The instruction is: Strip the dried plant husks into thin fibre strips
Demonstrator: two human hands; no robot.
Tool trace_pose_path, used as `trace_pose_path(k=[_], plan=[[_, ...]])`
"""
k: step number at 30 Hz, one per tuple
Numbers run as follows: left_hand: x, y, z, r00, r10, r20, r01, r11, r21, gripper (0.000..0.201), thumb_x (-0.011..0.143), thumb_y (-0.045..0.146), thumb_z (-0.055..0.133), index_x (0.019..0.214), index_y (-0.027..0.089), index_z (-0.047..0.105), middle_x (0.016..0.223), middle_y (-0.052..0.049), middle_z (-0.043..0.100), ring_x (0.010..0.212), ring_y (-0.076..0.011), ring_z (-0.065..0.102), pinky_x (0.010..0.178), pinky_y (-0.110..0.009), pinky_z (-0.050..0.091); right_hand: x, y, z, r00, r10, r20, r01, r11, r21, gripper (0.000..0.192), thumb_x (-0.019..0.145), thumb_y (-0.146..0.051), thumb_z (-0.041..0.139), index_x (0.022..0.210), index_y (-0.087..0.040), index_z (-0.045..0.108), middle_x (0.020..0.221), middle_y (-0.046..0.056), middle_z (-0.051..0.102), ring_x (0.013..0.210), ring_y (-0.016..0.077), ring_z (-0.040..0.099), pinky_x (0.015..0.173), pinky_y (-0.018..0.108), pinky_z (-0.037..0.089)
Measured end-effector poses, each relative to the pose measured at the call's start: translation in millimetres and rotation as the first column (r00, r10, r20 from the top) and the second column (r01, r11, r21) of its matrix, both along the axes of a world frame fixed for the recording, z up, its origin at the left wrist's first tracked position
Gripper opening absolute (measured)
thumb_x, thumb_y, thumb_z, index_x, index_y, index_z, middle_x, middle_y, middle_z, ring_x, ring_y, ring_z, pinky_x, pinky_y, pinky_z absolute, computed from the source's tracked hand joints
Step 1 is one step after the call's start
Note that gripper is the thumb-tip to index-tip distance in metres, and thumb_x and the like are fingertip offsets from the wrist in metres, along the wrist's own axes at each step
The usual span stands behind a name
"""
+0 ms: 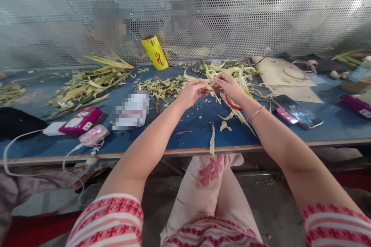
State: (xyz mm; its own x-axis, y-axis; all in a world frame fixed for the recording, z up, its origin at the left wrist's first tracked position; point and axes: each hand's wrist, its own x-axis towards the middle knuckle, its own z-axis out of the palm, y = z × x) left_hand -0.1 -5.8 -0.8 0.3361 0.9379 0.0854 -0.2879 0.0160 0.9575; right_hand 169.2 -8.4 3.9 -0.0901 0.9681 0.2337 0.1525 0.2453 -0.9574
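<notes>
Knees in pale floral cloth sit just under the near edge of the tabletop, where I see 1 pale husk strip hanging over that edge. Toward the near-left corner lie a pink device on a white cable, a magenta power bank and a white charger block. Right of centre, close to the near edge, a dark phone lies flat with a small pink item touching its left side. Over the middle of the blue surface my left hand and right hand meet, fingers of both pinched narrow on the same bundle of pale green husk strips held between them, just above the tabletop. A red band lies under the right wrist, which wears a thin bracelet. Behind the hands a loose pile of husk scraps spreads toward the far edge; a longer heap of leaves covers the far-left part. A yellow roll leans at the far edge against the perforated metal screen, with 2 people blurred behind it.
</notes>
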Motion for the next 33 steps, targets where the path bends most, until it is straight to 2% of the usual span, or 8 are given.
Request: trace_pose_path(k=[4,7,10,12,16,19,25,33], plan=[[-2.1,0.3,2.7,0.995,-0.003,0.097,0.015,0.992,-0.124,0.007,0.077,0.013,0.067,0.075,0.014,0.061,0.063,0.002,0.065,0.06,-0.0089,0.064,0.068,-0.024,0.052,-1.1,1.7,-2.1,0.992,0.03,0.12,-0.027,0.999,-0.026,0.025,0.09,-0.022,0.056,0.068,-0.02,0.046,0.069,-0.003,0.049,0.068,0.0117,0.049,0.068,0.026,0.044],[-3.8,1.3,0.7,0.998,-0.04,0.056,0.044,0.996,-0.073,0.012,0.076,0.014,0.07,0.071,0.014,0.06,0.063,0.002,0.064,0.061,-0.0084,0.064,0.069,-0.024,0.052,-0.6,1.1,-1.9,0.988,0.026,0.15,-0.022,0.999,-0.032,0.022,0.09,-0.02,0.053,0.068,-0.019,0.051,0.073,-0.002,0.054,0.073,0.0126,0.05,0.069,0.026,0.041],[-4.7,2.6,-4.3,0.996,-0.093,-0.005,0.094,0.994,0.054,0.018,0.071,0.015,0.075,0.063,0.014,0.059,0.062,0.002,0.064,0.06,-0.0074,0.062,0.07,-0.024,0.051,0.4,0.1,-1.3,0.996,0.076,0.044,-0.071,0.993,-0.099,0.019,0.091,-0.025,0.051,0.076,-0.019,0.06,0.083,0.0,0.064,0.08,0.0132,0.057,0.072,0.026,0.042],[-4.8,4.1,-8.7,0.994,-0.11,-0.004,0.109,0.986,0.122,0.019,0.067,0.018,0.08,0.062,0.014,0.061,0.064,0.002,0.065,0.062,-0.0075,0.063,0.069,-0.024,0.051,-0.1,-1.1,-0.3,0.998,0.065,-0.022,-0.068,0.983,-0.168,0.02,0.091,-0.027,0.053,0.076,-0.019,0.064,0.083,0.0,0.067,0.078,0.0126,0.058,0.068,0.025,0.041],[-3.8,8.8,-17.1,0.993,-0.117,-0.003,0.115,0.967,0.228,0.025,0.06,0.028,0.087,0.06,0.015,0.065,0.064,0.003,0.063,0.063,-0.007,0.06,0.068,-0.023,0.049,-3.5,-5.6,4.8,0.992,-0.013,-0.123,-0.026,0.949,-0.313,0.021,0.087,-0.025,0.06,0.068,-0.018,0.065,0.076,0.001,0.067,0.065,0.0094,0.053,0.055,0.023,0.035],[-3.0,12.3,-21.6,0.994,-0.102,-0.026,0.105,0.951,0.289,0.028,0.059,0.033,0.088,0.06,0.016,0.066,0.064,0.003,0.062,0.063,-0.0067,0.057,0.067,-0.023,0.048,-5.0,-8.7,9.9,0.975,-0.012,-0.22,-0.076,0.918,-0.39,0.024,0.089,-0.026,0.062,0.067,-0.017,0.064,0.069,0.0,0.063,0.057,0.0077,0.048,0.051,0.022,0.032],[-2.0,14.4,-24.4,0.995,-0.098,-0.034,0.104,0.941,0.322,0.029,0.064,0.037,0.087,0.066,0.015,0.068,0.07,0.002,0.064,0.068,-0.0086,0.06,0.073,-0.027,0.05,-5.8,-11.1,13.0,0.928,0.044,-0.37,-0.236,0.837,-0.494,0.028,0.095,-0.026,0.055,0.069,-0.018,0.06,0.058,-0.001,0.058,0.052,0.0101,0.048,0.052,0.025,0.038],[0.7,7.7,-17.8,0.996,-0.083,0.012,0.078,0.968,0.237,0.036,0.055,0.042,0.091,0.064,0.015,0.068,0.069,0.003,0.065,0.067,-0.0079,0.061,0.075,-0.025,0.053,-9.0,-9.3,7.4,0.911,0.0,-0.413,-0.216,0.852,-0.477,0.019,0.092,-0.024,0.059,0.074,-0.02,0.059,0.059,-0.002,0.059,0.053,0.0112,0.052,0.054,0.026,0.042]])
